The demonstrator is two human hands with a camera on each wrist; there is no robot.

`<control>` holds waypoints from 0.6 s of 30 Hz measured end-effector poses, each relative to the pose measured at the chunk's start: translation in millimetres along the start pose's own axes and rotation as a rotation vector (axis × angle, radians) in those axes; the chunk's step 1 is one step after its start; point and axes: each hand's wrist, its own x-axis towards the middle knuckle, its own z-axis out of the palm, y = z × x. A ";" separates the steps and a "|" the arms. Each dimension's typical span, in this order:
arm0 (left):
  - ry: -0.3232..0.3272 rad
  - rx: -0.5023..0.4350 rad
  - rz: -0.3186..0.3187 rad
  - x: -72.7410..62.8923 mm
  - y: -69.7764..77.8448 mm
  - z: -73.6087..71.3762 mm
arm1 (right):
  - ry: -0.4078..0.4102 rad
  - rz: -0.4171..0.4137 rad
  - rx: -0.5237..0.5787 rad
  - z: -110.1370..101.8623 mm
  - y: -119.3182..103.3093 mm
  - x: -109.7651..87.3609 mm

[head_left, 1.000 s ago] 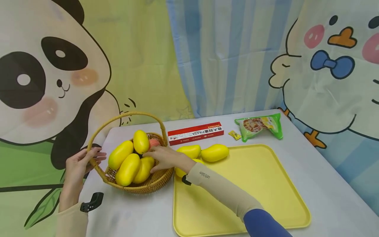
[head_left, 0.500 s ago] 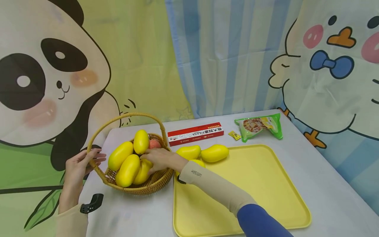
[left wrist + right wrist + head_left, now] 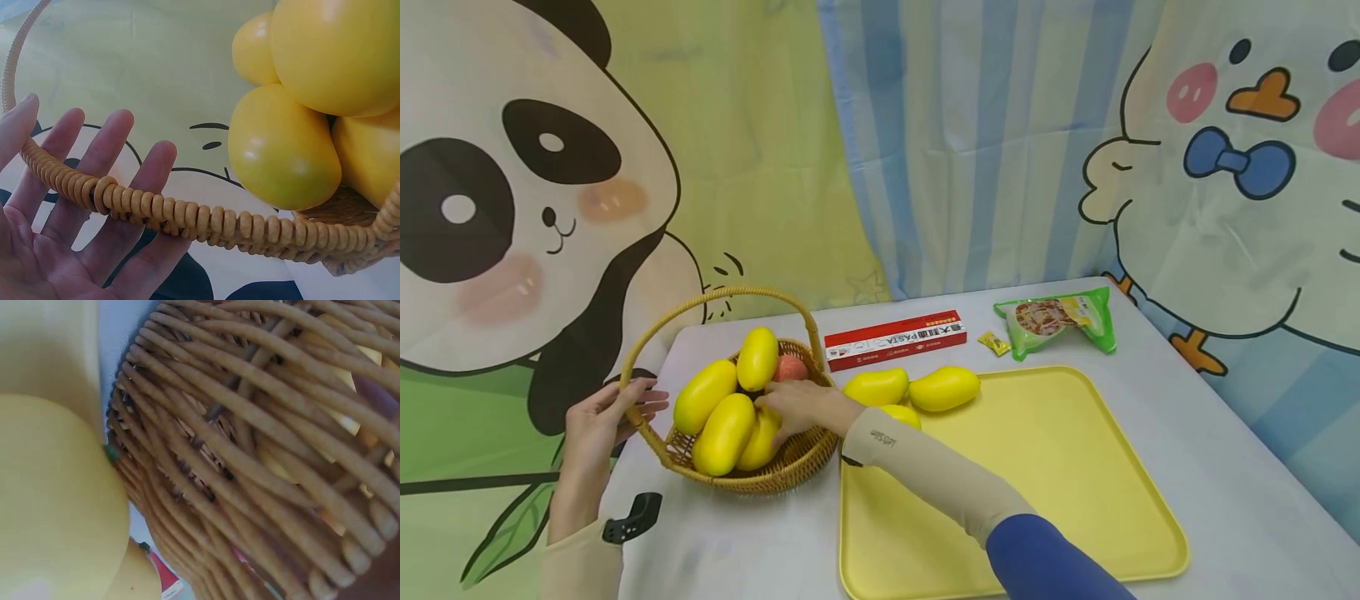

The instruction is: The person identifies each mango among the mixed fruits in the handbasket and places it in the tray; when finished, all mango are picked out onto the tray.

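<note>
A white tabletop is carrying everything, and a yellow rectangular tray with rounded corners is taking up much of its near right part. Just left of the tray, a round tan wicker basket is holding fruit under a tall, arched, tan wrapped handle. Near the handle's left foot, the left hand is resting with fingers spread and mostly straight behind the wrapped bar. The right hand is lying inside the basket, fingers and thumb parted over one oval yellow mango-like fruit; whether they are closing on it, I cannot tell. That fruit is sitting in the basket's near half, beneath the right hand and well apart from the left. Its long axis, where it is showing, is running from near left to far right, and the right hand is crossing its far end. A smaller rounded reddish fruit is sitting just beyond.
</note>
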 end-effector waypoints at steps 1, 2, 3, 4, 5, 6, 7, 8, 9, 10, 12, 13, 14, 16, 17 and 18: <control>0.001 0.000 0.000 0.1 -0.3 -0.1 | -0.006 0.006 -0.003 0.4 -1.0 0.8; 0.002 -0.001 0.001 0.1 -0.6 -0.2 | -0.009 0.009 -0.007 1.4 -1.6 1.6; 0.002 -0.002 0.003 0.2 -0.9 -0.3 | -0.014 0.015 -0.006 2.3 -2.4 2.1; 0.001 -0.003 0.006 0.2 -1.1 -0.3 | -0.018 0.018 -0.005 3.3 -3.1 2.3; 0.000 -0.005 0.009 0.3 -1.3 -0.3 | -0.021 0.020 -0.005 4.7 -3.7 2.5; -0.001 -0.006 0.011 0.4 -1.3 -0.3 | -0.027 0.023 -0.005 6.1 -4.1 2.7; -0.001 -0.007 0.012 0.3 -1.2 -0.3 | -0.033 0.026 -0.002 7.1 -4.7 2.5; -0.002 -0.008 0.012 0.4 -1.1 -0.2 | -0.036 0.024 -0.004 8.0 -5.0 2.4; -0.002 -0.007 0.012 0.5 -0.9 0.0 | -0.045 0.028 -0.006 8.3 -5.5 2.1; -0.003 -0.005 0.012 0.6 -0.8 0.2 | -0.053 0.031 -0.007 8.4 -5.9 1.9; -0.002 -0.001 0.010 0.9 -0.6 0.4 | -0.076 0.032 -0.011 8.0 -6.7 1.7; -0.002 0.001 0.008 1.0 -0.6 0.4 | -0.089 0.029 -0.009 7.8 -7.1 1.4; -0.001 0.002 0.007 1.1 -0.6 0.3 | -0.104 0.021 -0.003 8.0 -7.3 1.6; 0.000 0.006 0.004 1.1 -0.9 -0.2 | -0.142 0.005 0.023 8.5 -7.6 1.4; 0.000 0.007 0.003 1.0 -1.0 -0.6 | -0.158 -0.006 0.036 8.9 -7.6 1.1; 0.000 0.007 0.001 0.9 -1.1 -0.9 | -0.173 -0.011 0.051 9.4 -7.7 1.1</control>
